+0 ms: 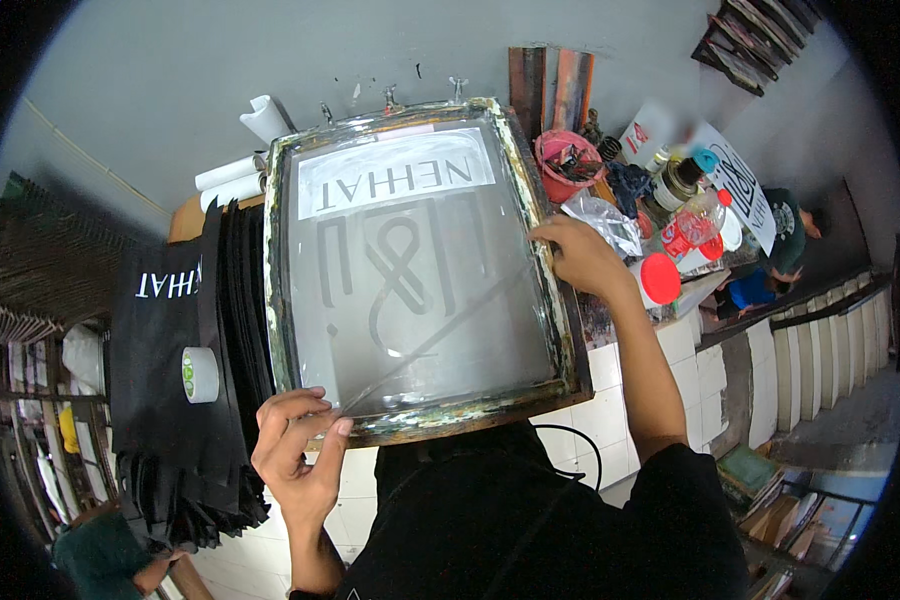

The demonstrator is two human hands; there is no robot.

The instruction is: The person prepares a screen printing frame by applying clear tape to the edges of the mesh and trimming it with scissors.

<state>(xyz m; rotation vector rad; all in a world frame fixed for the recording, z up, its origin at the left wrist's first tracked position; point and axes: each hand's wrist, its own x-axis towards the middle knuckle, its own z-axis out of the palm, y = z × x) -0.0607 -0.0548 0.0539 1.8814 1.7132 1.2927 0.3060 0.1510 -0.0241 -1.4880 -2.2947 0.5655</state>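
Observation:
A screen-printing frame [425, 425] with a paint-crusted rim lies before me, its mesh showing pale lettering and a large looped symbol. A white strip with dark letters crosses the mesh's far end. A thin clear strip [440, 337], apparently tape, runs diagonally over the mesh between my hands. At the near left corner, the thumb and fingers of my left hand [300, 450] pinch its lower end. My right hand [580, 255] is closed at the frame's right rim, by the strip's upper end; its fingertips are partly hidden.
Black printed bags [160, 320] are stacked on the left, bearing a white tape roll [201, 375]. Paper rolls [232, 182] lie behind. At right stand a pink bucket [567, 165], bottles and a red-lidded jar [658, 280]. Other people [785, 245] are at far right and lower left.

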